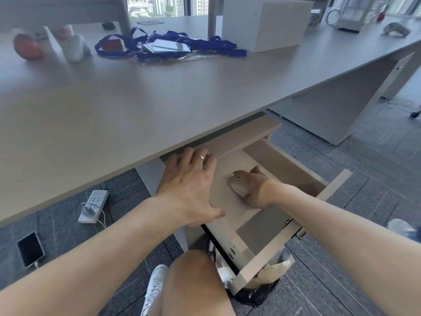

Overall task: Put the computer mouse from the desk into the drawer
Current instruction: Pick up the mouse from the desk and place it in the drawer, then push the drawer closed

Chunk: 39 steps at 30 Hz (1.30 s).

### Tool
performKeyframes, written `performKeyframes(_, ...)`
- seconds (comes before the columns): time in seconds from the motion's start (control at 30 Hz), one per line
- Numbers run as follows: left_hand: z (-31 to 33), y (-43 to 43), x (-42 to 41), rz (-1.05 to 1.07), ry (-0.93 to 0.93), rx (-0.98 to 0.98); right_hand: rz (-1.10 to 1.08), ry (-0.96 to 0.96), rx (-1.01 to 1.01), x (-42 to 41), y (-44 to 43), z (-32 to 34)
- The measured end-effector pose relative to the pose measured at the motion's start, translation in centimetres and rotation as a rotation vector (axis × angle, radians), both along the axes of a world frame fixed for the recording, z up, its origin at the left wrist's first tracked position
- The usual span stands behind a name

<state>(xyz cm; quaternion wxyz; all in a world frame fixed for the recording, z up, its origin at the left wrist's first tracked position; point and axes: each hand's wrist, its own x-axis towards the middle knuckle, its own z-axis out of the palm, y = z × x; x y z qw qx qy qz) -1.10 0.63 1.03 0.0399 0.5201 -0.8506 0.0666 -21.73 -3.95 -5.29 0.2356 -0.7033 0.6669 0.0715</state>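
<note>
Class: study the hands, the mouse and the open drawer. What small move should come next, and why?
Probably the right hand lets go of the mouse and lifts out: the mouse already sits on the floor of the open drawer, while the left hand rests on its side rail.

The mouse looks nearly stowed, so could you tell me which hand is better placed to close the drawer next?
Left. The left hand already rests on the drawer side edge, while the right hand is inside, wrapped around the mouse.
</note>
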Motion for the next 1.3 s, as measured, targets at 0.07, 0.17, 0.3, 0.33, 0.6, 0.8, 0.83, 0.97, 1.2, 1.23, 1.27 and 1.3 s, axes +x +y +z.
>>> performKeyframes(0.07,-0.1,0.0,0.1,-0.001,0.007,-0.005,0.036,0.034,-0.008,0.3,0.1,-0.2)
performKeyframes(0.17,-0.1,0.1,0.2,0.006,0.018,-0.001,0.07,0.097,-0.019,0.7,0.4,-0.4)
performKeyframes(0.3,-0.1,0.1,0.2,0.005,0.029,0.001,0.1,0.137,-0.008,0.7,0.7,0.0)
performKeyframes(0.33,-0.1,0.1,0.2,0.005,0.026,-0.002,0.111,0.138,-0.011,0.6,0.7,0.1)
performKeyframes(0.6,-0.2,0.1,0.3,0.005,0.012,0.0,0.136,0.124,-0.074,0.5,-0.3,-0.3)
performKeyframes(0.8,-0.3,0.0,0.4,0.003,0.015,-0.001,0.101,0.128,-0.046,0.6,-0.3,-0.3)
performKeyframes(0.83,-0.3,0.1,0.4,0.004,0.01,0.0,0.088,0.12,-0.039,0.6,-0.1,0.2)
performKeyframes(0.97,-0.1,0.1,0.4,0.011,0.003,0.025,0.146,0.035,-0.111,-0.6,2.5,3.0)
performKeyframes(1.2,0.0,0.6,0.5,0.04,0.002,0.079,0.066,-0.099,-0.482,-4.8,10.3,5.5)
performKeyframes(1.23,0.1,0.8,0.6,0.044,0.01,0.095,-0.042,-0.133,-0.521,-5.0,11.2,5.1)
performKeyframes(1.27,0.2,1.0,0.6,0.049,0.02,0.112,-0.178,-0.186,-0.543,-5.0,12.2,4.7)
performKeyframes(1.3,0.2,1.2,0.5,0.059,0.03,0.129,-0.321,-0.266,-0.549,-4.8,13.1,4.3)
